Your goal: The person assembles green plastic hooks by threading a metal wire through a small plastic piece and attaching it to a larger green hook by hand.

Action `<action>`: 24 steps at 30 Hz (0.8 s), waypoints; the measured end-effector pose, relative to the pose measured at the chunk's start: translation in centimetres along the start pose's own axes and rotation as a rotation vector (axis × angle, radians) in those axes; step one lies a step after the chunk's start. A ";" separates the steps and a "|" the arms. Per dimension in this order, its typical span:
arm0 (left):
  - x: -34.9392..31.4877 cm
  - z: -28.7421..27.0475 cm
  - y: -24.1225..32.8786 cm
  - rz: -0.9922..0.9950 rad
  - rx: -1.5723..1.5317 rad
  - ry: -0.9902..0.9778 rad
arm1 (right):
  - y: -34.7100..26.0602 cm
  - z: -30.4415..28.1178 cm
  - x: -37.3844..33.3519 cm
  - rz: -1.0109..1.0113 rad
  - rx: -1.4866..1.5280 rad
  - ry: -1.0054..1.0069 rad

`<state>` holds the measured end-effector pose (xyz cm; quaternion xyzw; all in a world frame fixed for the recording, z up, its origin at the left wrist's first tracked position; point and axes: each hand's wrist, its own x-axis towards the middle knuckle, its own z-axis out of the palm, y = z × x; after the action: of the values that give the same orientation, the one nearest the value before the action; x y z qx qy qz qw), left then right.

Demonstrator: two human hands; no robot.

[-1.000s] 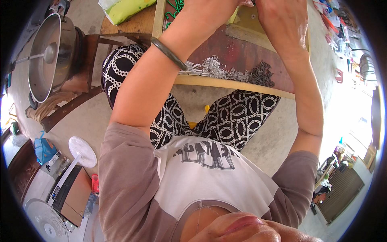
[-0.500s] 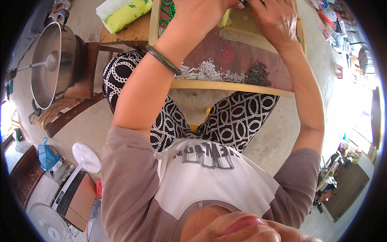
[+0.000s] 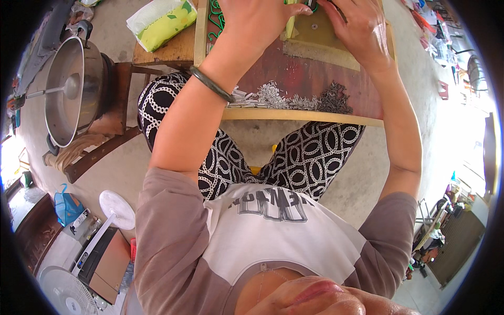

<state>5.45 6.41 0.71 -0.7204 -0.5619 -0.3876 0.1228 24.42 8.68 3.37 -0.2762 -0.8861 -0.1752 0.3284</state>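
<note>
My left hand (image 3: 254,18), with a dark green bangle (image 3: 212,84) on its wrist, reaches over the far part of a wood-framed tray (image 3: 310,114). Its thumb stretches right toward a small dark and green piece (image 3: 313,4) at the upper edge. From the other side my right hand (image 3: 362,31) brings bent fingers to the same piece; their tips are cut off by the picture's edge. Both hands seem closed around something too small to name. A yellow-green strip (image 3: 290,23) shows beside my left thumb. Green bent hooks (image 3: 216,20) lie left of my left hand.
Along the tray's near edge lie silver metal pins (image 3: 270,95) and a dark pile of similar pieces (image 3: 334,98). A tissue pack (image 3: 161,23) sits on a wooden stool (image 3: 173,50). Further left stands a large pan (image 3: 58,110) with a ladle (image 3: 71,86).
The view has shifted slightly, so the surroundings sit a little further right. My left thumb now stretches out below the small piece, and my right fingers have shifted slightly.
</note>
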 end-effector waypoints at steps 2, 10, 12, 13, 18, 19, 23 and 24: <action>-0.1 0.1 0.0 -0.001 0.008 -0.011 | 0.0 0.2 0.0 -0.034 0.000 -0.003; -0.3 -0.1 -0.4 0.020 -0.031 0.027 | -0.2 0.6 1.2 -0.100 -0.059 -0.048; -0.2 -0.2 -0.3 0.032 -0.031 0.030 | 0.5 0.9 0.7 -0.120 -0.085 -0.078; -0.2 -0.2 -0.2 0.041 -0.028 0.032 | 0.9 1.6 -0.2 0.022 0.033 0.014; -0.1 -0.2 -0.2 0.000 -0.005 -0.006 | 1.5 0.8 0.5 0.424 0.421 -0.171; -0.2 -0.2 -0.2 0.003 0.004 -0.012 | 1.8 0.9 0.3 0.434 0.397 -0.213; 0.0 -0.4 0.1 -0.008 0.000 -0.027 | 2.1 1.5 0.0 0.431 0.375 -0.209; -0.1 -0.4 0.0 0.004 0.011 -0.017 | 1.9 1.4 0.0 0.433 0.373 -0.208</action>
<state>5.25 6.10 0.94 -0.7242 -0.5635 -0.3781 0.1228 24.85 10.83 2.65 -0.4100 -0.8525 0.0938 0.3104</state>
